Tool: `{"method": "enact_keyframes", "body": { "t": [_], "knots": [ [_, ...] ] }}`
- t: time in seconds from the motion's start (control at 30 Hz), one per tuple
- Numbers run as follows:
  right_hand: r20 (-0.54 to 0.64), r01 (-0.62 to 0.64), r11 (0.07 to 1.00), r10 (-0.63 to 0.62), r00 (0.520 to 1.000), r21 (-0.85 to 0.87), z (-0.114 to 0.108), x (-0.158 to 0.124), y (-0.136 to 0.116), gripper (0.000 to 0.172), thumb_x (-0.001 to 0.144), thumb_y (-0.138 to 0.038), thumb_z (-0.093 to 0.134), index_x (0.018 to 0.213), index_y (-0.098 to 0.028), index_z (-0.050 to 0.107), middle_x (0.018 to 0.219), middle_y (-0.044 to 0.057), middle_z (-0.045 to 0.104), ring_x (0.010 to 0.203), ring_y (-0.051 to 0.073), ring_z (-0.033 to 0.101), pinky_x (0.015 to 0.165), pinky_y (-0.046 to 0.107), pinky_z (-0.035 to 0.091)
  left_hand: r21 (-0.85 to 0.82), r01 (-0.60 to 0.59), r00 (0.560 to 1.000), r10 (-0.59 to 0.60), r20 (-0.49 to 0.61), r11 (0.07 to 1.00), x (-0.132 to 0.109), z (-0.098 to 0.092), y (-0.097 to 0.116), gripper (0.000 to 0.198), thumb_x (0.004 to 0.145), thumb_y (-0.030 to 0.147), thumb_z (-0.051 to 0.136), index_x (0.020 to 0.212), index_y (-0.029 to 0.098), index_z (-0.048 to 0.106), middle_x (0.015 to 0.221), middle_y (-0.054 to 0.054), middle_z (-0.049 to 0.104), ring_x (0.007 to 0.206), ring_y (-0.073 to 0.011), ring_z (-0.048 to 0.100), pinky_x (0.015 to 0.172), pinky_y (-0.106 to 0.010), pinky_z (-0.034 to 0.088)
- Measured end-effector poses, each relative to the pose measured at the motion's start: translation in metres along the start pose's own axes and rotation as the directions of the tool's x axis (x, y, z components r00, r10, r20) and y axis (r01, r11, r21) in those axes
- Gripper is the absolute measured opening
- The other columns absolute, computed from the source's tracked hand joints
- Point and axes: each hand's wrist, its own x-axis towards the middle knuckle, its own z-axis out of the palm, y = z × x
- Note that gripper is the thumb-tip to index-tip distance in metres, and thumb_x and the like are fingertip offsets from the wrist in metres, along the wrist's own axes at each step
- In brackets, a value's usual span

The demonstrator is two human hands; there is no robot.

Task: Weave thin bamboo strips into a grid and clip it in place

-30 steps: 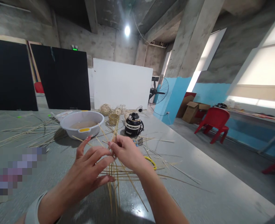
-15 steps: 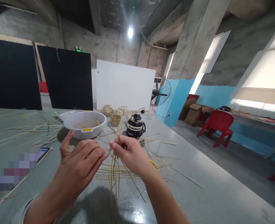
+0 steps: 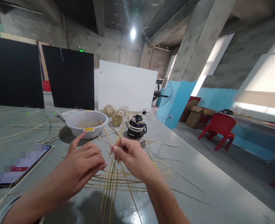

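Observation:
My right hand (image 3: 134, 157) pinches a bundle of thin tan cane strips (image 3: 122, 132) between thumb and fingers. Their upper ends stick up past my knuckles, and their long ends fan down over the table toward me. Other strips (image 3: 97, 179) lie crosswise under them. To the left, my left hand (image 3: 86, 161) hovers with nothing visible in it, one finger raised apart and the others loosely bent. Its fingertips are close to the strips, a small gap away.
A white basin (image 3: 73, 127) of cloudy water stands ahead, beside a black ENERGY bottle (image 3: 135, 127). Woven balls (image 3: 109, 110) sit further back. A lit phone (image 3: 26, 166) lies at left. Loose strips (image 3: 32, 130) are scattered across the grey table (image 3: 186, 193).
My left hand has drawn back slightly left and down, away from the strips. My right hand keeps its pinch, and the strips' lower ends reach closer to me.

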Motion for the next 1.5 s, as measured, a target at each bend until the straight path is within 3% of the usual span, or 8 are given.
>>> {"method": "enact_keyframes", "body": {
  "t": [0.27,0.43,0.63,0.87,0.93,1.07,1.23,1.5],
  "knots": [
    [0.049,-0.058,0.995,0.054,0.997,0.083,0.008,0.003,0.003,0.026,0.089,-0.028,0.053,0.064,-0.018,0.05,0.056,-0.005,0.046,0.053,0.01,0.041,0.049,0.024,0.029,-0.169,0.196,0.98,-0.189,0.054,0.966,-0.001,0.001,-0.007,0.019,0.093,0.039,0.048,0.097,0.027,0.063,0.095,0.003,0.069,0.093,-0.0193,0.065,0.111,-0.053,0.024],
    [0.137,-0.072,0.984,0.05,0.989,0.162,0.009,0.004,0.005,0.027,0.086,-0.033,0.058,0.065,-0.018,0.053,0.056,-0.004,0.048,0.052,0.009,0.04,0.048,0.023,0.028,-0.446,0.438,0.855,-0.515,-0.06,0.781,0.005,0.0,-0.016,0.035,0.09,0.048,0.051,0.114,0.024,0.06,0.097,-0.004,0.071,0.093,-0.0239,0.067,0.083,-0.04,0.053],
    [0.239,-0.101,0.958,0.035,0.97,0.267,0.013,0.005,0.007,0.027,0.083,-0.038,0.062,0.067,-0.017,0.057,0.056,-0.004,0.049,0.052,0.009,0.042,0.049,0.023,0.03,-0.638,0.332,0.897,-0.441,-0.013,0.695,0.009,-0.008,-0.02,0.028,0.09,0.043,0.053,0.078,0.02,0.065,0.079,-0.001,0.071,0.078,-0.0184,0.067,0.078,-0.035,0.055],
    [0.219,-0.116,0.933,0.041,0.975,0.341,0.019,0.006,0.005,0.03,0.081,-0.04,0.062,0.063,-0.018,0.052,0.056,-0.004,0.046,0.052,0.009,0.042,0.05,0.023,0.032,-0.585,0.35,0.904,-0.428,0.005,0.732,0.008,-0.005,-0.021,0.034,0.093,0.045,0.046,0.078,0.019,0.062,0.074,-0.001,0.068,0.072,-0.018,0.066,0.07,-0.033,0.056],
    [0.189,-0.11,0.939,0.05,0.981,0.325,0.019,0.007,0.004,0.031,0.081,-0.038,0.062,0.061,-0.018,0.05,0.055,-0.005,0.044,0.05,0.009,0.039,0.049,0.023,0.029,-0.487,0.376,0.871,-0.48,-0.103,0.788,0.007,0.0,-0.021,0.029,0.091,0.046,0.049,0.094,0.019,0.061,0.091,-0.005,0.069,0.086,-0.0223,0.066,0.077,-0.039,0.055],
    [0.07,-0.098,0.955,0.081,0.994,0.279,0.013,0.009,0.003,0.032,0.082,-0.038,0.061,0.06,-0.018,0.05,0.053,-0.006,0.041,0.051,0.008,0.035,0.049,0.023,0.028,-0.101,0.403,0.695,-0.376,-0.613,0.91,0.003,-0.001,-0.007,0.061,0.084,0.04,0.062,0.135,0.019,0.036,0.138,-0.014,0.046,0.127,-0.0333,0.043,0.101,-0.051,0.039],
    [-0.038,-0.106,0.951,0.122,0.992,0.291,0.002,0.008,0.005,0.029,0.082,-0.042,0.062,0.068,-0.018,0.057,0.055,-0.006,0.041,0.05,0.009,0.034,0.047,0.023,0.027,0.136,0.083,0.8,0.015,-0.6,0.987,-0.012,-0.013,0.023,0.02,0.082,0.019,0.064,0.101,0.025,0.059,0.09,0.002,0.066,0.084,-0.0162,0.062,0.08,-0.03,0.048],
    [-0.171,-0.01,0.979,0.045,0.984,0.204,-0.002,0.004,0.002,0.026,0.082,-0.039,0.062,0.065,-0.02,0.057,0.058,-0.005,0.037,0.055,0.011,0.031,0.051,0.025,0.025,0.202,0.242,0.894,-0.136,-0.428,0.949,-0.002,0.0,0.009,0.03,0.088,0.046,0.05,0.104,0.022,0.061,0.108,-0.01,0.066,0.106,-0.0331,0.059,0.092,-0.056,0.043]
  ]
}}
